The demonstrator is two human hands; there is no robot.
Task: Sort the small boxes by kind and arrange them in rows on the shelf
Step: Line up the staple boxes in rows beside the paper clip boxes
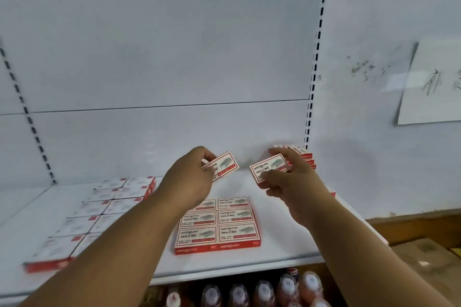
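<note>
L hand (188, 177) pinching box (222, 166), R hand (290, 179) pinching 2nd box (270, 168); both held above shelf (282, 222), apart. Below, centre: block (218, 225) in 2 rows. Left: paler block (99, 209). Back right: stack (303, 156). Bottles (264, 291) under shelf.

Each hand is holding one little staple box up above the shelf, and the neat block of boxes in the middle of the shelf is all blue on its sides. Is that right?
Not quite. The head view shows the middle block of boxes has red sides, not blue. The rest holds: the left hand and the right hand each hold one box above the white shelf, the left box and the right box.
</note>
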